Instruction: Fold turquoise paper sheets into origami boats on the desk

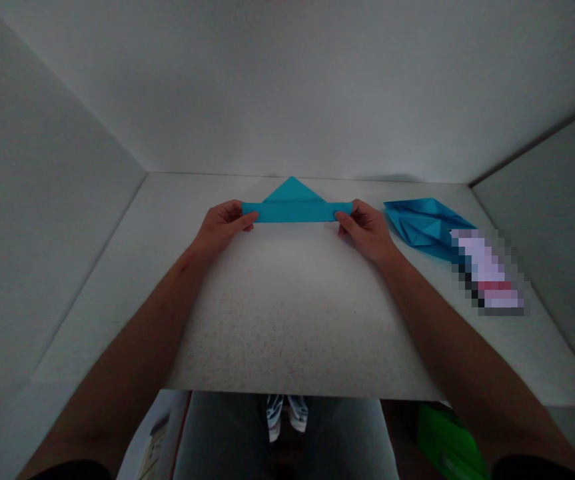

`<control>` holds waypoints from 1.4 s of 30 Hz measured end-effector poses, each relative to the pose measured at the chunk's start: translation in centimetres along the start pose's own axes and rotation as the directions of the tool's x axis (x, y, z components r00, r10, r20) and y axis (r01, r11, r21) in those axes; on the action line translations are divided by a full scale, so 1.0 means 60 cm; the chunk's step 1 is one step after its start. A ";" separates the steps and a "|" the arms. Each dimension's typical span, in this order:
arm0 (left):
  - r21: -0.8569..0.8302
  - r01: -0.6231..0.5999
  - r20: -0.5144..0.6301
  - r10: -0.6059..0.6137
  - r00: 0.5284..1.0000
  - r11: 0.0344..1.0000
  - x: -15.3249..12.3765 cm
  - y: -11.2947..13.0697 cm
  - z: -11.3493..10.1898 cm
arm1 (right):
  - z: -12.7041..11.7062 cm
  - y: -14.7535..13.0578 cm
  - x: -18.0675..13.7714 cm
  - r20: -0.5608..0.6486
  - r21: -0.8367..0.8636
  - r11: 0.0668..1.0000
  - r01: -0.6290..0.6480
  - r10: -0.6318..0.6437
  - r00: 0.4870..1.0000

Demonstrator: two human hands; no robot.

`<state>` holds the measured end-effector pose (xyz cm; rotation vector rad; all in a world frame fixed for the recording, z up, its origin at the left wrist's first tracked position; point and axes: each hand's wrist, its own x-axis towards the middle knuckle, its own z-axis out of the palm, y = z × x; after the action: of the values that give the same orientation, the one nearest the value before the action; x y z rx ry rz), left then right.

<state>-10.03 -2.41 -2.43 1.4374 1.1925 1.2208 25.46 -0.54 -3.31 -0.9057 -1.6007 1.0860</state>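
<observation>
The step in hand looks like folding: left hand (224,223) and right hand (368,229) each pinch one end of the paper (294,213), grip closed, thumbs on its near face. It sits toward the table's (287,300) far edge, peak pointing away; the next move seems to call for level ends

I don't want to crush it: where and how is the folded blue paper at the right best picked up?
Probably pinch the folded blue paper lightly by its pointed left end, coming from the left, the side nearest the right hand. That end tapers to a narrow tip and lies uncovered, while the right end runs up to the pixelated patch.
</observation>
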 end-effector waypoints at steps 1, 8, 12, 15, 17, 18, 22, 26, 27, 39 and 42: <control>-0.023 -0.011 0.000 0.011 1.000 1.000 0.002 -0.001 0.002 | 0.000 0.000 0.001 -0.007 -0.002 1.000 0.004 -0.004 1.000; -0.021 -0.040 -0.031 0.039 0.999 0.999 0.005 -0.002 0.007 | 0.001 0.000 0.002 -0.027 -0.012 1.000 -0.028 0.027 0.999; 0.059 -0.029 -0.035 0.032 0.999 0.998 0.001 0.006 0.003 | -0.003 0.006 0.003 -0.071 -0.043 0.999 -0.022 0.019 0.997; 0.112 -0.019 -0.040 0.023 0.999 0.994 0.000 0.011 -0.003 | -0.005 0.011 0.006 -0.097 -0.025 1.000 -0.013 0.010 0.995; 0.129 -0.027 -0.034 0.032 0.999 0.991 -0.001 0.015 -0.007 | -0.005 0.013 0.007 -0.100 0.001 1.000 -0.018 0.018 0.995; 0.133 -0.036 -0.027 0.039 0.999 0.990 -0.001 0.017 -0.009 | -0.005 0.012 0.007 -0.101 0.014 1.000 -0.020 0.022 0.995; 0.100 -0.050 0.016 0.049 0.999 0.994 -0.001 0.022 -0.009 | -0.004 0.005 0.005 -0.085 0.033 0.999 -0.019 0.022 0.996; 0.021 -0.036 0.029 0.035 0.999 0.999 -0.002 0.018 -0.005 | -0.004 -0.005 0.004 -0.068 -0.018 1.000 -0.013 0.012 0.998; 0.005 -0.023 0.034 0.022 0.999 1.000 -0.003 0.016 -0.005 | -0.005 -0.006 0.004 -0.070 -0.031 0.999 -0.014 0.011 0.997; 0.042 0.023 0.076 -0.026 0.997 0.999 -0.001 0.011 -0.001 | 0.001 -0.008 -0.001 0.018 -0.187 0.982 0.042 -0.039 0.999; 0.059 -0.002 0.023 0.001 1.000 0.998 0.004 0.009 -0.004 | 0.002 -0.014 -0.003 0.073 -0.225 0.973 0.047 -0.032 0.997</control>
<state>-10.16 -2.25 -1.86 1.4920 1.2217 1.1759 25.36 -1.02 -2.61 -0.9898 -1.8196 0.9281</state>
